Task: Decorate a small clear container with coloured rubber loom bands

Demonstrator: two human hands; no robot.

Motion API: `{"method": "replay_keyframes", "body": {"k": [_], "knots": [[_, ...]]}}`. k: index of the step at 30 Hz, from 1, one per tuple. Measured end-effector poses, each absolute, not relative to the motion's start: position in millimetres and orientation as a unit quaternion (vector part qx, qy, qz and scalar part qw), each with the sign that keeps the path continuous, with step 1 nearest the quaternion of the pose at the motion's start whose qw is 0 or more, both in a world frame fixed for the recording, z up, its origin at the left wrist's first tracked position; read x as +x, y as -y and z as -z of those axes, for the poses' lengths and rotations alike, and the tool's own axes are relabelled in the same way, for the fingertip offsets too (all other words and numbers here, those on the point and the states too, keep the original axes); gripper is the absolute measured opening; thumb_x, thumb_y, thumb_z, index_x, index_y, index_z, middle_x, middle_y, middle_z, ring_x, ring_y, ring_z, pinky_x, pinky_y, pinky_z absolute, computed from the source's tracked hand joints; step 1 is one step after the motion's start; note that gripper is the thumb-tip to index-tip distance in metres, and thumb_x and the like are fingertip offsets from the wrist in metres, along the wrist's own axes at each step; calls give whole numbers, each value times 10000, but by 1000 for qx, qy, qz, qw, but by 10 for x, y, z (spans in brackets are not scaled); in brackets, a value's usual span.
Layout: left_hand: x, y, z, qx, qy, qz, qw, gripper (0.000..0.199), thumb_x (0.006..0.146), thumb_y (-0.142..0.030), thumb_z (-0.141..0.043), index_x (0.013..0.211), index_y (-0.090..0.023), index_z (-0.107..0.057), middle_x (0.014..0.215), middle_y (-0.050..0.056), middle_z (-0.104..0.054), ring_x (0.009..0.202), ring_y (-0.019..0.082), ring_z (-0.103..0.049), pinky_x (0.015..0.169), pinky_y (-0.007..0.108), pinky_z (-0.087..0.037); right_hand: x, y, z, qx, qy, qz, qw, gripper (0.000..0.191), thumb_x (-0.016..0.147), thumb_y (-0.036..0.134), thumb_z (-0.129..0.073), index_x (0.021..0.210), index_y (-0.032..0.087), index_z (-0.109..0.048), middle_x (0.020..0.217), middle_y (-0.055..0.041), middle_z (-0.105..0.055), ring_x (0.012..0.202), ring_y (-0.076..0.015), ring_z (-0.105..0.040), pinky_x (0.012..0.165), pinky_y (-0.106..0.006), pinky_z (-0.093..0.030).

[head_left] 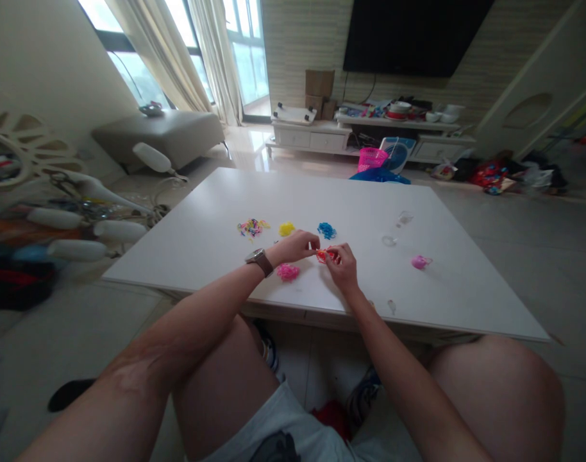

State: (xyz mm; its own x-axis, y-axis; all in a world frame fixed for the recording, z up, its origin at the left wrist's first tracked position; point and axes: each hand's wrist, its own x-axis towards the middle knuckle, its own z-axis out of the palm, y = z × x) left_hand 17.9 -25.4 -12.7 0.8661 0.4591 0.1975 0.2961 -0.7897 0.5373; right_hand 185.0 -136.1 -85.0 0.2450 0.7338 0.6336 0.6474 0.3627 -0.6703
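Note:
My left hand (300,245), with a watch (259,260) on its wrist, has its fingertips pinched at the left side of a red-orange pile of small bands (324,255). My right hand (342,265) is closed at the pile's right side, thumb and fingers together. What each pinch holds is too small to make out. A pink pile (288,273) lies just below my left hand. Beyond the hands are a yellow pile (286,228), a blue pile (327,230) and a mixed-colour pile (253,228) of similar little pieces.
On the white table (226,199), a pink-purple item (420,262), a clear ring (389,240) and a small clear bag (404,218) lie to the right. A small clear piece (392,307) is near the front edge. A pink basket (372,158) stands past the far edge.

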Motion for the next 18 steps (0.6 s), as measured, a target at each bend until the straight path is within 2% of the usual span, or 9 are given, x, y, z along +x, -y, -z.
{"method": "replay_keyframes", "body": {"k": [18], "knots": [[175, 270, 104, 940, -204, -147, 232, 157, 857, -193, -619, 894, -160, -769, 773, 43, -737, 667, 122, -632, 655, 217, -447, 1836, 1377, 824, -565, 614, -44, 550, 94, 917, 284, -626, 881, 199, -643, 872, -16, -560, 682, -136, -528, 636, -283, -466]]}}
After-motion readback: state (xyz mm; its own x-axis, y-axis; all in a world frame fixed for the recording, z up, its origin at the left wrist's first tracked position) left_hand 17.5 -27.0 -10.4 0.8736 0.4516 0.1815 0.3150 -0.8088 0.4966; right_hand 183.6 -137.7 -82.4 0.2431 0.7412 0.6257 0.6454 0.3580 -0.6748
